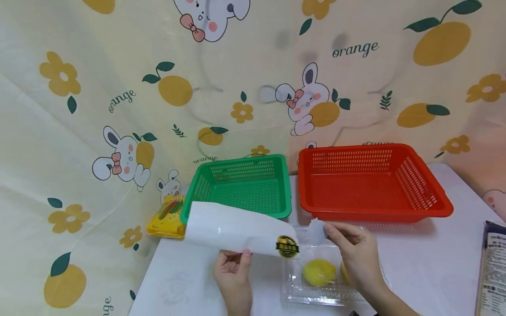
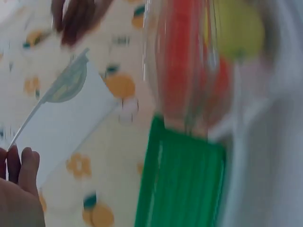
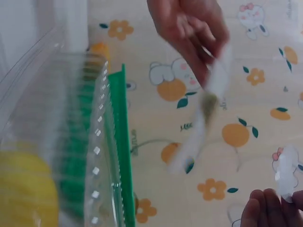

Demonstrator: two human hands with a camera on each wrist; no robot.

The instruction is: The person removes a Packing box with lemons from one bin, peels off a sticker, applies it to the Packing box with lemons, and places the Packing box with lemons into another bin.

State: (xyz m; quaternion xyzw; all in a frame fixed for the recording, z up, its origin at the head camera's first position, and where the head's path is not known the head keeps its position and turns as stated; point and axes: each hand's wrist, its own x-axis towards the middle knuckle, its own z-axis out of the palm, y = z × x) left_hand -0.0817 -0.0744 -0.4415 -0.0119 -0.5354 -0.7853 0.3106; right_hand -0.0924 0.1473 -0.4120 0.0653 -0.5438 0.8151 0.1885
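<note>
My left hand (image 1: 235, 274) pinches the lower edge of a white glossy sticker sheet (image 1: 233, 228) between thumb and fingers. A round black-and-gold sticker (image 1: 287, 246) sits at the sheet's right end. To the right, my right hand (image 1: 357, 254) pinches a small pale piece of paper (image 1: 316, 231), which also shows in the right wrist view as a white scrap (image 3: 286, 175). Beneath that hand stands a clear plastic clamshell box (image 1: 292, 292) with yellow lemons (image 1: 319, 272) inside; the right hand partly hides one. In the right wrist view the sheet is blurred.
Behind the hands stand a green basket (image 1: 237, 197) and a larger red basket (image 1: 356, 193). A yellow packet (image 1: 168, 221) leans by the green basket at the left. Another printed packet (image 1: 492, 272) lies at the table's right edge. A patterned cloth (image 1: 253, 87) hangs behind.
</note>
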